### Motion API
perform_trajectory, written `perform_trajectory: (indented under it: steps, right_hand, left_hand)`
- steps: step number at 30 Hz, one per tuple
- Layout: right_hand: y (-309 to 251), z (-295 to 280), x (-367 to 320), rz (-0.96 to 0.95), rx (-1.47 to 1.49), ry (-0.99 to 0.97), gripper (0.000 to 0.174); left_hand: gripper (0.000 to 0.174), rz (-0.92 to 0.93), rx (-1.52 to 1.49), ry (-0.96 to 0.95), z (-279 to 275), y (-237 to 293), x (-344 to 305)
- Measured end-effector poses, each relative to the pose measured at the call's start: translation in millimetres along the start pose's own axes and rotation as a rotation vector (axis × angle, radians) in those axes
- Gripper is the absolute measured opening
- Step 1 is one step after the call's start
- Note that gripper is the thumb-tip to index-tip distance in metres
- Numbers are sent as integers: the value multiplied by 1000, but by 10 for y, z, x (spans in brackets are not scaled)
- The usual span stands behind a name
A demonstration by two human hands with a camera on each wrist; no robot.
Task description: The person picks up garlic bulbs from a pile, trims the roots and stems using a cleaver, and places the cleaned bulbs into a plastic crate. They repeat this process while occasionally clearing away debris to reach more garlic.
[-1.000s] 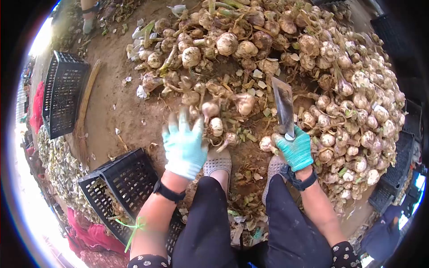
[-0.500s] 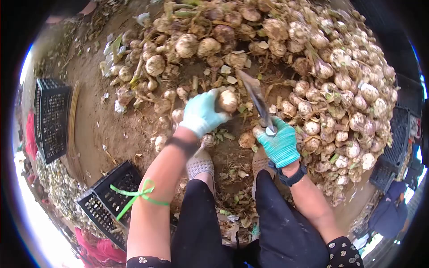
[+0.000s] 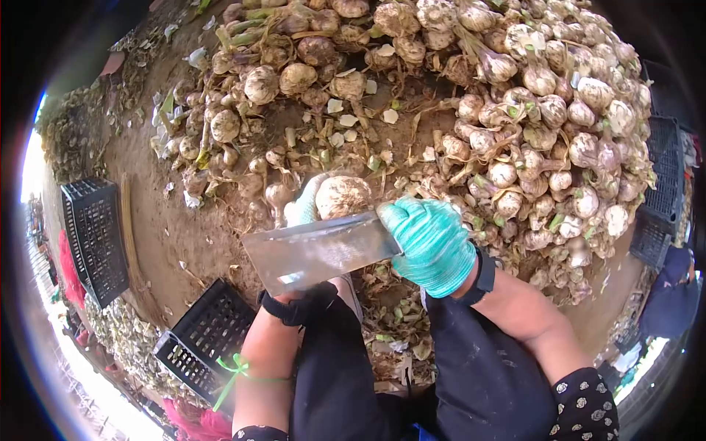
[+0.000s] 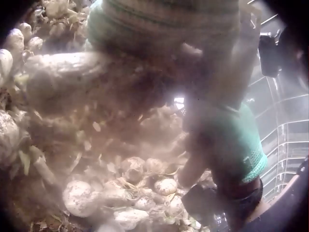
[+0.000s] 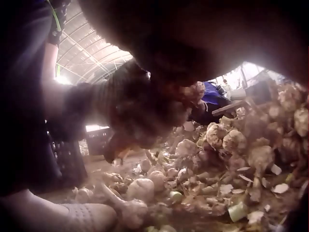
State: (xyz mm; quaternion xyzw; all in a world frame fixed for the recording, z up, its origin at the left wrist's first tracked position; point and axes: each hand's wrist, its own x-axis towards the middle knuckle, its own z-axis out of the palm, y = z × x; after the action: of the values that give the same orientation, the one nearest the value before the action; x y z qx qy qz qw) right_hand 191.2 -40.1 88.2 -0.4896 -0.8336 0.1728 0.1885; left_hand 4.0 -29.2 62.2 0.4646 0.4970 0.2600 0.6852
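Teal knit covers the right hand (image 3: pixel 430 246), its fingers curled tightly round the end of a broad knife (image 3: pixel 323 251); the steel blade reaches across the front of the left hand (image 3: pixel 300 209), hiding much of it from the head view; that hand grips a large garlic bulb (image 3: pixel 343 196), which sits just beyond the blade's upper edge (whether bulb and metal touch, I cannot tell); the wrist views are too dim and blurred to settle it.

The main danger, I judge, is a cut to the left hand, so near the blade; a round, dirt-crusted bulb could turn under pressure, or the knife could skid on its dry skin, and a thin glove would probably give little protection; a loosened grip could also drop the bulb on the soil (image 3: pixel 158 242), near the heap of garlic (image 3: pixel 562 140), where it would be easily lost among the others.
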Motion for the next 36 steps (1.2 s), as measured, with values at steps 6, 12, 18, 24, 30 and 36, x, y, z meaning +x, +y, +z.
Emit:
perform_trajectory:
  steps: [6,12,18,24,30,36]
  right_hand:
    - [75,174,36,-22,201,43,35]
    - [130,308,177,-127,227,145,36]
    - [298,43,295,751,657,243,14]
    - [-8,74,192,830,920,54,22]
    - [-17,45,180,781,1082,-35,29]
    - [-25,106,146,943,1536,-143,30]
  left_hand:
    - [94,320,-1603,-478,85,-257,-121]
    - [66,285,-347,-175,57,88,-383]
    - [60,208,61,229,84,235,-288]
    - [83,125,-377,245,60,259,-215]
    - [84,106,-276,200,38,205,-186]
    - [92,219,395,259,159,217,-217]
